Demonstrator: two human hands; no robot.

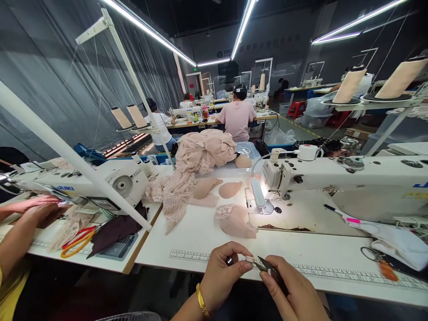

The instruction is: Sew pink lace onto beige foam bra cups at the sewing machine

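Note:
Near the front edge of the sewing table, my left hand [224, 272] pinches a small pale piece [249, 258] between thumb and finger; its kind is too small to make out. A dark ring and a gold bracelet show on that hand. Just beside it, my right hand [287, 285] is closed around dark thread snips [274, 273], their blades apart and pointing at the pale piece. Beyond my hands lies a beige cup piece with lace [236, 220], its edge by the lit needle area of the sewing machine [279, 176]. Two plain beige cups [230, 190] rest farther back.
A heap of beige lace garments [205, 151] stands at the back. Scissors with orange handles [388, 269] and white cloth [401, 243] lie at right. At left, a co-worker's hands [42, 209] are at another machine, near red-and-yellow-handled scissors [78, 243]. A white pole [83, 165] slants across.

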